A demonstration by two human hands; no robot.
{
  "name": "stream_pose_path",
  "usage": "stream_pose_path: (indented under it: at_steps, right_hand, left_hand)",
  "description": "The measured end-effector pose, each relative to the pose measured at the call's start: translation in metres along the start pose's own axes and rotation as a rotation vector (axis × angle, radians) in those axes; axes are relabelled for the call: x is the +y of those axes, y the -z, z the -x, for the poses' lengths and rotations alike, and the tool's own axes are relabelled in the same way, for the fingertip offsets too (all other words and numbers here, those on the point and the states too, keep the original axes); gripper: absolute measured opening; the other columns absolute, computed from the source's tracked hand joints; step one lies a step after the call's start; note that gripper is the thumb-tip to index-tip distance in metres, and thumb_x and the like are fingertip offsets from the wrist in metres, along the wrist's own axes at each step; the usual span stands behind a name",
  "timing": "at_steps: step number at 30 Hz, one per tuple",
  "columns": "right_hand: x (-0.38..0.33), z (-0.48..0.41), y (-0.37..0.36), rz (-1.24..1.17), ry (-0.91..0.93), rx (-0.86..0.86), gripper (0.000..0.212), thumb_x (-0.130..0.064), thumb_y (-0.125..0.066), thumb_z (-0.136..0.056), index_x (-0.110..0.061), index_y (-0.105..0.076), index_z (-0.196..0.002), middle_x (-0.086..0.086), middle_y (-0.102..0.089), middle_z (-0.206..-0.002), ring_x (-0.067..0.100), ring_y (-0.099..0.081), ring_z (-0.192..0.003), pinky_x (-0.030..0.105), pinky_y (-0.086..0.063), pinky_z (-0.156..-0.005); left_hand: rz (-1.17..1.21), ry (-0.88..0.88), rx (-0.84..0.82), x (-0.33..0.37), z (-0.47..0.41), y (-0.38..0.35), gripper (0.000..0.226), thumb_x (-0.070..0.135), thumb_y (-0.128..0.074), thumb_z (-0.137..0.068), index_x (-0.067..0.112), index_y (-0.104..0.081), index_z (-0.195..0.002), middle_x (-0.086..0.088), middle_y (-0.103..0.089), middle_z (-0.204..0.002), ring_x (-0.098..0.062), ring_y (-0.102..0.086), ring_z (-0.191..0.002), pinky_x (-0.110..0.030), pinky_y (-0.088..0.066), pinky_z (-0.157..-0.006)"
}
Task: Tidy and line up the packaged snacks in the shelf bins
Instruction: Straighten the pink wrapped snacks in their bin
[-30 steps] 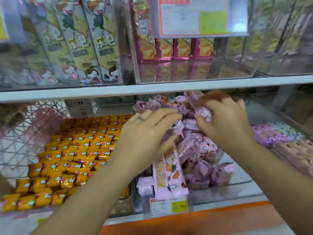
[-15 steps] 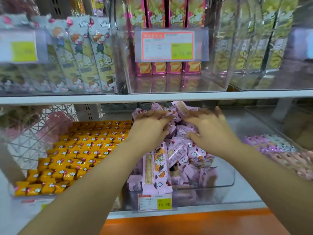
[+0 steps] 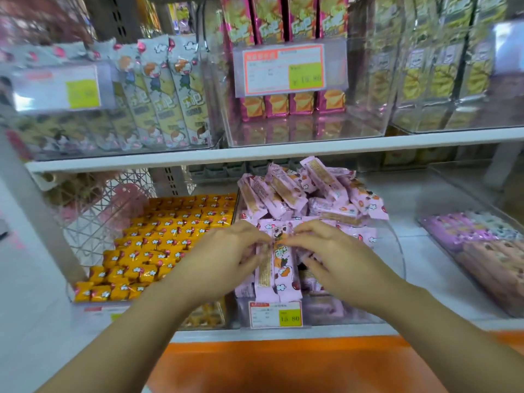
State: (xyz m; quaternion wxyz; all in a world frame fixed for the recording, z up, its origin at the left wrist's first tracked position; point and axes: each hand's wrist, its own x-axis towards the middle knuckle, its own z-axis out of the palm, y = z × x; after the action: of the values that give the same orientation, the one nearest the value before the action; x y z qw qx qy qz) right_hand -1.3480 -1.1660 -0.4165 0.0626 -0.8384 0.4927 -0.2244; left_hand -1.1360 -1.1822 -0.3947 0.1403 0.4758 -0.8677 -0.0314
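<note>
Presently both hands work at the front of the middle bin on the lower shelf; this bin is clear-walled and holds the pink packs. Several pink packs stand on end against the front wall, just above the price tag; behind them a pile of the same packs lies loose, at mixed angles, rising above the bin rim.

Left hand: fingers curled, gripping the standing pink packs from their left side; fingertips at the top edge of the packs. Right hand: fingers curled, gripping the same packs from the right, thumb tucked below; the fingertips of the two hands nearly meet over the packs.

Adjacent items: yellow packs lie in neat rows in the bin to the left; purple packs lie in a bin to the right, well apart from the hands. On the upper shelf, magenta packs stand upright in a clear bin behind a second tag; an orange ledge runs below the lower shelf, under both forearms.
</note>
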Motion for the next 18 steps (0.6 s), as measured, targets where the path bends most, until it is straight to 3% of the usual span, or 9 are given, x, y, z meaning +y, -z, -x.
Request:
stream_pose_path:
  at_steps: [2, 4, 8, 11, 13, 15, 18]
  right_hand:
    - [-0.008, -0.001, -0.005, -0.052, 0.01, -0.055, 0.032, -0.03, -0.044, -0.098, -0.042, -0.051, -0.127, -0.02, -0.034, -0.134, 0.0, -0.05, -0.086, 0.025, -0.045, -0.081]
    - [-0.011, -0.004, -0.009, -0.116, 0.008, -0.114, 0.027, -0.04, -0.046, -0.096, -0.038, -0.055, -0.121, -0.018, -0.031, -0.136, -0.004, -0.051, -0.077, 0.022, -0.044, -0.081]
    - [-0.008, -0.009, -0.012, -0.252, -0.054, -0.1, 0.025, -0.043, -0.058, -0.088, -0.033, -0.066, -0.11, -0.012, -0.03, -0.143, -0.012, -0.043, -0.082, 0.02, -0.041, -0.09]
    - [-0.009, -0.01, -0.011, -0.323, -0.086, -0.008, 0.026, -0.04, -0.068, -0.081, -0.03, -0.069, -0.105, -0.012, -0.042, -0.131, -0.011, -0.047, -0.089, 0.011, -0.041, -0.082]
    - [-0.012, -0.011, -0.009, -0.391, -0.106, 0.062, 0.027, -0.038, -0.072, -0.076, -0.032, -0.069, -0.103, -0.014, -0.046, -0.128, -0.003, -0.054, -0.099, 0.021, -0.048, -0.086]
    - [-0.015, -0.012, -0.006, -0.502, -0.113, 0.131, 0.028, -0.034, -0.075, -0.074, -0.033, -0.068, -0.102, -0.018, -0.048, -0.128, -0.004, -0.052, -0.108, 0.027, -0.049, -0.09]
    - [-0.018, -0.016, -0.001, -0.635, -0.088, 0.215, 0.038, -0.027, -0.075, -0.076, -0.036, -0.064, -0.111, -0.023, -0.044, -0.134, -0.008, -0.047, -0.117, 0.018, -0.048, -0.09]
  left_hand:
    - [-0.01, -0.021, -0.023, -0.002, 0.002, -0.006, 0.033, 0.035, -0.053, -0.093, 0.035, -0.055, -0.126, 0.019, -0.046, -0.106, 0.0, -0.044, -0.091, -0.026, -0.038, -0.095]
    - [-0.016, -0.028, -0.034, -0.003, 0.003, -0.013, 0.036, 0.039, -0.053, -0.093, 0.034, -0.053, -0.128, 0.015, -0.05, -0.122, -0.004, -0.047, -0.107, -0.038, -0.03, -0.107]
    - [0.014, 0.013, -0.01, 0.0, 0.0, -0.02, 0.041, 0.042, -0.052, -0.093, 0.036, -0.047, -0.133, 0.012, -0.04, -0.137, -0.01, -0.041, -0.125, -0.044, -0.02, -0.113]
    - [0.182, 0.024, 0.05, 0.002, 0.0, -0.023, 0.043, 0.041, -0.058, -0.089, 0.036, -0.051, -0.131, 0.018, -0.042, -0.129, -0.001, -0.04, -0.119, -0.049, -0.023, -0.112]
    - [0.322, 0.025, 0.118, 0.003, 0.003, -0.025, 0.043, 0.047, -0.055, -0.085, 0.037, -0.053, -0.127, 0.024, -0.041, -0.124, 0.004, -0.04, -0.116, -0.051, -0.029, -0.11]
    - [0.403, 0.033, 0.197, 0.005, 0.004, -0.026, 0.043, 0.049, -0.052, -0.084, 0.037, -0.054, -0.126, 0.022, -0.041, -0.126, 0.004, -0.04, -0.12, -0.046, -0.033, -0.108]
    - [0.53, 0.057, 0.298, 0.007, 0.002, -0.018, 0.043, 0.04, -0.058, -0.084, 0.033, -0.055, -0.126, 0.021, -0.039, -0.133, 0.007, -0.038, -0.124, -0.029, -0.037, -0.106]
